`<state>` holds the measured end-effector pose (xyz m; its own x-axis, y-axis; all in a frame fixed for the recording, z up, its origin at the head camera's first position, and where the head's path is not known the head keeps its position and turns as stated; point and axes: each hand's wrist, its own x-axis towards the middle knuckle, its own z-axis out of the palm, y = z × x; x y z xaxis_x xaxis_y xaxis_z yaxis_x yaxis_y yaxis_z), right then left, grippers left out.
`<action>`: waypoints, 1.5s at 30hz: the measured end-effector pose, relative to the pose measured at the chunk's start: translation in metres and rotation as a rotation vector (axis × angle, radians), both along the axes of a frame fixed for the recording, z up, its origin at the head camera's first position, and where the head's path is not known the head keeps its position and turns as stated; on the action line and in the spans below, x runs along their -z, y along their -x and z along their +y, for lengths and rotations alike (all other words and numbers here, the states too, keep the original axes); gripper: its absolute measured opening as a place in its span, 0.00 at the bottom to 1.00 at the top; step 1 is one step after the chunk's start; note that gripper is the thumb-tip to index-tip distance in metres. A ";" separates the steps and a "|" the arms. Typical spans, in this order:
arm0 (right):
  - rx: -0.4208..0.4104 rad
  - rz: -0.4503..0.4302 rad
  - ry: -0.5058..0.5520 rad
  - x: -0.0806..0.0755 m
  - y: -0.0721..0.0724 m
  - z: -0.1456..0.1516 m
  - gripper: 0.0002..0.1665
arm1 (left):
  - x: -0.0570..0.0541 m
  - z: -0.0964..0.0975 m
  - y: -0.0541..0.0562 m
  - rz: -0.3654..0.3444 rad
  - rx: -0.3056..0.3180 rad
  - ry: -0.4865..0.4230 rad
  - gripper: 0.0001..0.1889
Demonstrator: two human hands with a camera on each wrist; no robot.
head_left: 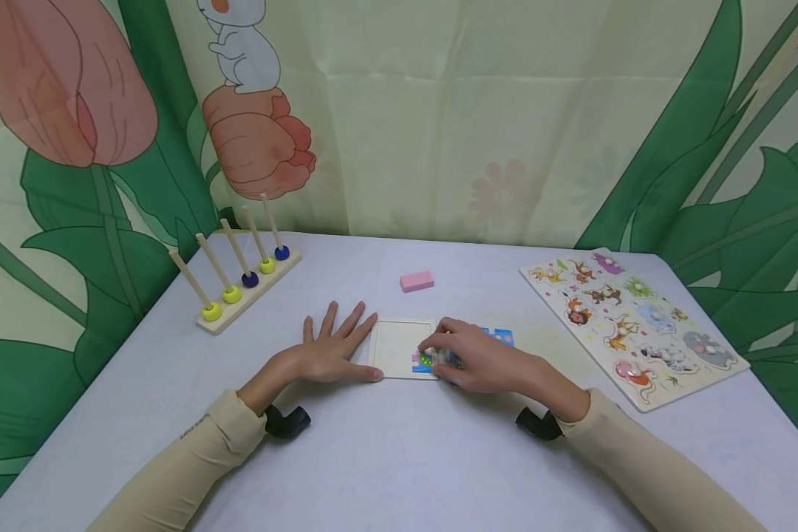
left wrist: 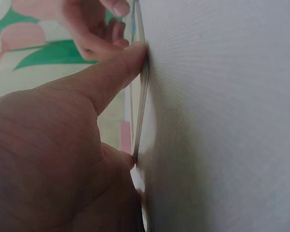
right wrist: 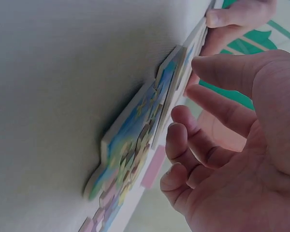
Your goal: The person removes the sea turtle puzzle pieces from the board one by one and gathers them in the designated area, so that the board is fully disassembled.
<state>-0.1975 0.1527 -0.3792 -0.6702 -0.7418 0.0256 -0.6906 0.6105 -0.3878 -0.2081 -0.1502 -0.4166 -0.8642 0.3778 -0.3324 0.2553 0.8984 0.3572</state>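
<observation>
A shallow pale wooden puzzle tray (head_left: 394, 343) lies in the middle of the white table. My left hand (head_left: 332, 356) rests at its left side, fingers spread, and the thumb touches the tray's edge. Above the tray's right part is my right hand (head_left: 482, 358), thumb and index finger extended and apart, the other fingers loosely bent. No piece shows between those fingertips in the right wrist view. A colourful puzzle piece (head_left: 423, 369) lies in the tray's lower right part. More puzzle pieces (right wrist: 130, 145) are grouped to the tray's right, mostly hidden by the right hand in the head view.
A pink block (head_left: 417, 281) lies behind the tray. On the left stands a wooden peg rack (head_left: 249, 299) with yellow and dark blue beads. An animal puzzle board (head_left: 632, 325) lies at the right. A printed curtain (head_left: 505, 125) hangs behind the table.
</observation>
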 end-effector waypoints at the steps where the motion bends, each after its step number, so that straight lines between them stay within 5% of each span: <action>1: 0.002 -0.003 -0.005 0.000 0.001 -0.001 0.19 | 0.000 0.000 0.000 -0.001 0.001 0.001 0.58; 24: 0.047 -0.086 -0.034 0.001 0.004 -0.006 0.18 | -0.007 0.003 -0.005 0.000 0.003 -0.011 0.57; 45: 0.045 -0.069 -0.027 -0.002 0.000 -0.011 0.22 | -0.003 0.002 -0.002 0.001 0.003 0.001 0.57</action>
<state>-0.1979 0.1414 -0.3769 -0.7027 -0.7103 -0.0413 -0.6341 0.6515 -0.4164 -0.2061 -0.1485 -0.4138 -0.8635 0.3799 -0.3317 0.2582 0.8979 0.3564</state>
